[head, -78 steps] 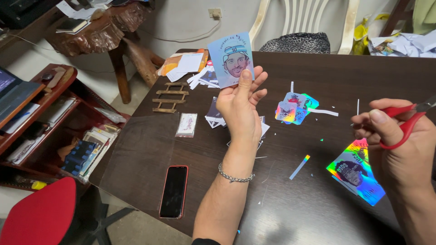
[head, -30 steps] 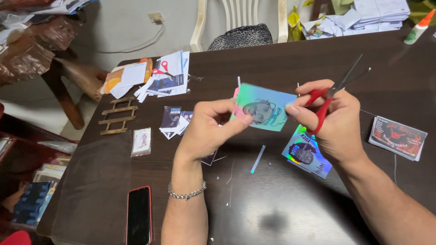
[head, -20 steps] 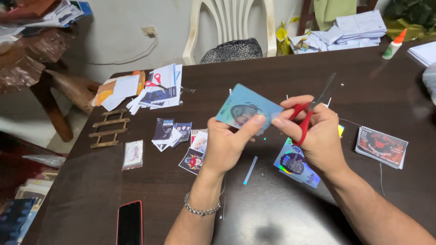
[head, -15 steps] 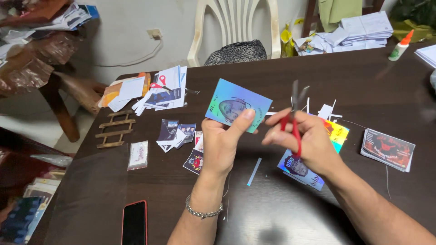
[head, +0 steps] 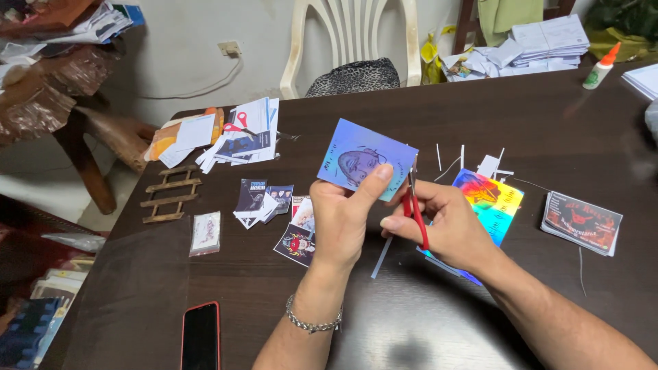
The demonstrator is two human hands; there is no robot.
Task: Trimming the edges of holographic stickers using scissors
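Just above the middle of the dark table, the left hand pinches a blue card with a drawn face by its lower edge, thumb in front and the other fingers behind, so the card stands tilted up toward the camera. At three o'clock from that hand, touching close, the right hand grips red-handled scissors; its fingers are curled through the handles, and the blades rise along the card's right edge. Whether the blades are apart or together cannot be told.

Under the right hand, toward three o'clock, a rainbow-shimmering card lies flat on the table, with thin white paper strips scattered at its twelve o'clock. Further out at three o'clock rests a small stack of dark red-printed cards. At nine o'clock from the left hand lie several small picture cards, and beyond them a little wooden ladder-like frame. A pile of papers with a second pair of red scissors sits at eleven o'clock. A black phone with a red edge lies at seven o'clock, near the table's edge. A glue bottle stands at two o'clock, well apart.
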